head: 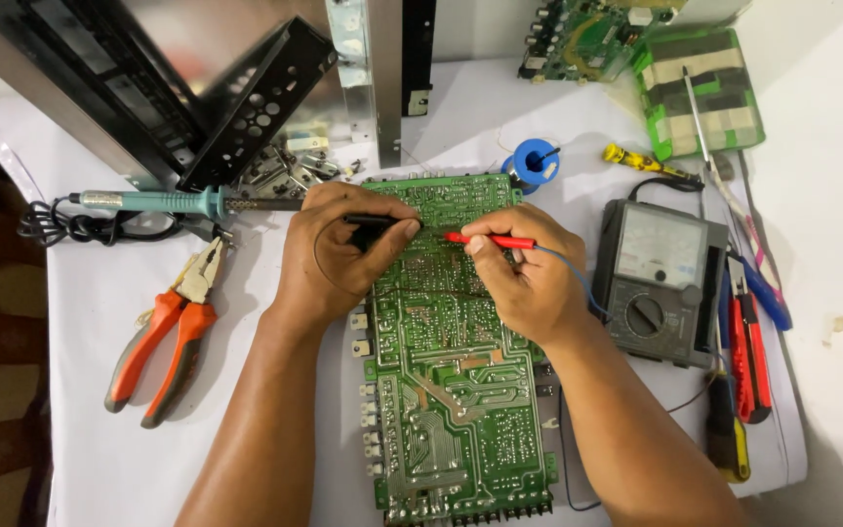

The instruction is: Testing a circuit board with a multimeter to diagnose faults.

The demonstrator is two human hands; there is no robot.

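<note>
Pinching the black probe (375,226) in our left hand (329,259) and the red probe (495,240) in our right hand (529,278), we are mid-check on the green circuit board (446,390), most of it untested.

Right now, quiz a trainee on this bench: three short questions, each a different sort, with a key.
1. True or false: the left hand holds the red probe.
2. Which tool lies nearest the left forearm? A) pliers B) meter C) solder spool
3. Fill in: both probe tips meet over the green ____.

Key:
1. False. The right hand pinches the red probe; the left holds the black probe.
2. A
3. board
</note>
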